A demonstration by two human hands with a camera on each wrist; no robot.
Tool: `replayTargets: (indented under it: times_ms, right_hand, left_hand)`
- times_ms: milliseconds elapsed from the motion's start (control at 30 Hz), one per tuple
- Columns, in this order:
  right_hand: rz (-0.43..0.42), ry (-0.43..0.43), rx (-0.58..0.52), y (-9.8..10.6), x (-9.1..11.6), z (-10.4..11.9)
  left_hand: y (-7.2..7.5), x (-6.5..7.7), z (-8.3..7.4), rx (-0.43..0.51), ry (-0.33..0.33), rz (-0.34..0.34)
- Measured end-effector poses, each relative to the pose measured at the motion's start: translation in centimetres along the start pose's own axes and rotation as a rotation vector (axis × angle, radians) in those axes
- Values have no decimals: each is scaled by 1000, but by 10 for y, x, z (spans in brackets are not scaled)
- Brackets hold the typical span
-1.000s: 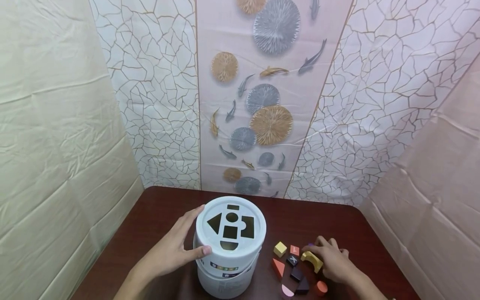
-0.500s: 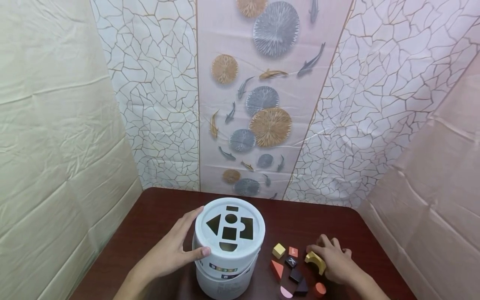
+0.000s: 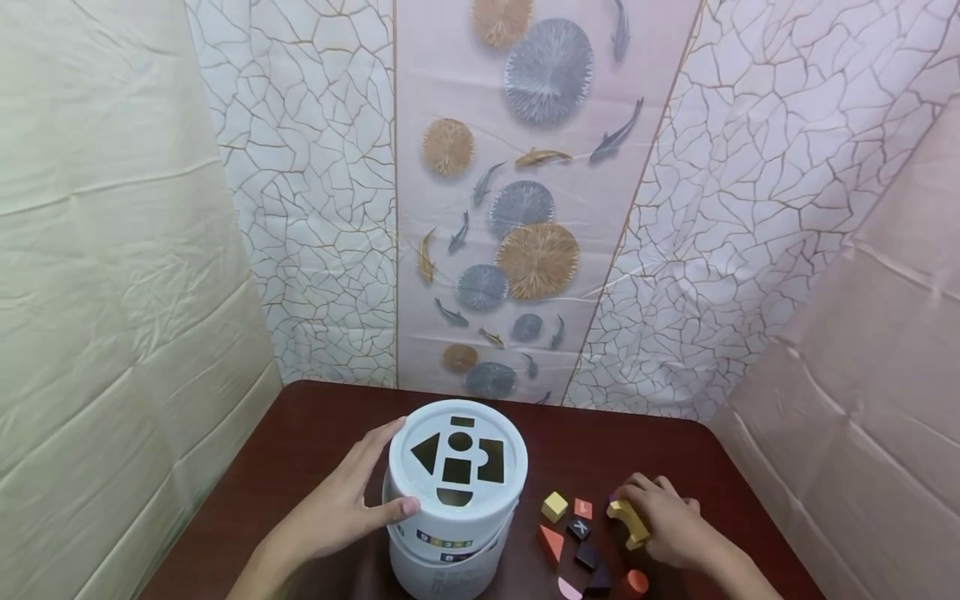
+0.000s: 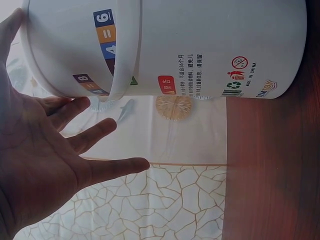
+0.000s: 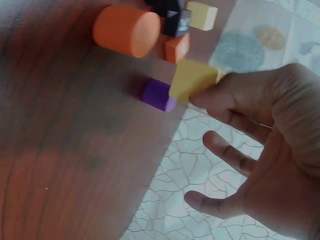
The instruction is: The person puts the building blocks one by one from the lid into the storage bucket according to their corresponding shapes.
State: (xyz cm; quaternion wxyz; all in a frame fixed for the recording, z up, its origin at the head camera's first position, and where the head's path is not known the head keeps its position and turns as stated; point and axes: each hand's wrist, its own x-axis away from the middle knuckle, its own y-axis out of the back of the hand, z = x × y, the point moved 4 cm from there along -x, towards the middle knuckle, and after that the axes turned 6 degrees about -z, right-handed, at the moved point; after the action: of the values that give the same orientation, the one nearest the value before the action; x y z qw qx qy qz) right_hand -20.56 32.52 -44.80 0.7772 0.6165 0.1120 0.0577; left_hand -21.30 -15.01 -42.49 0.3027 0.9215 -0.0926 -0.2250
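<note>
Left hand fingers spread, steadying white plastic shape-sorter bucket | right hand fingers pinching yellow wooden arch block off desk

the right hand has drawn back a little toward the person, and the yellow arch block has come with it, pinched between thumb and fingers; a second ago that hand lay flatter over the block among the loose pieces; the arch now sits tilted in the grip, just beside the small purple cylinder.
</note>
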Motion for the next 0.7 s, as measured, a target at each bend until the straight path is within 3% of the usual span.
replayTargets:
  times_ms: [200, 433, 700]
  right_hand:
    - [-11, 59, -58, 10, 2, 3]
    - [-16, 49, -90, 23, 3, 9]
    - [-94, 128, -113, 36, 7, 22]
  left_hand:
    - [1, 0, 1, -12, -3, 9]
    - [1, -2, 0, -9, 28, 29]
    - [0, -1, 1, -1, 35, 39]
